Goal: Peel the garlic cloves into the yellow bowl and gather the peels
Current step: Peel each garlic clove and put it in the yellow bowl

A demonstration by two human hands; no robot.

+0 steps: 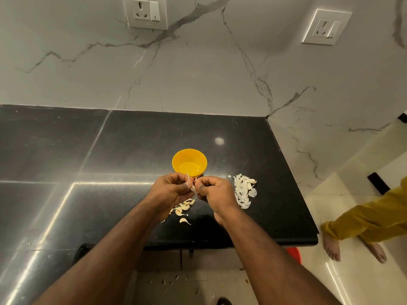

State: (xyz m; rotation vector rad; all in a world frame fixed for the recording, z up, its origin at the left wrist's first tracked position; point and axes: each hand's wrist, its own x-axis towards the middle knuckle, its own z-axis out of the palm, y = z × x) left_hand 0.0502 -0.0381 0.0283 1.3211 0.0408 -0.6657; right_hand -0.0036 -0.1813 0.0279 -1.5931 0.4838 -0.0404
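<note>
— What's on the left of the table (55,150)?

— Just polished black stone, glossy, with pale seams and streaks of reflected light. Nearer the middle lies a loose scatter of unpeeled cloves (182,209), cream-coloured and crescent-shaped, right under the left hand (170,189).

— And the hands?

— They meet just in front of the yellow bowl (189,162). The left hand's grip is curled round a garlic clove (193,186); the right hand (214,189) pinches the same clove from the other side, thin papery skin sticking up between the fingertips.

— The bowl?

— Round, smooth plastic, standing upright on the table just behind the knuckles. I can't tell whether anything lies inside.

— Further right?

— A heap of peels (244,190), white, flaky and curled, beside the right hand, near the table's edge. Behind everything, a veined marble wall (198,73).
</note>
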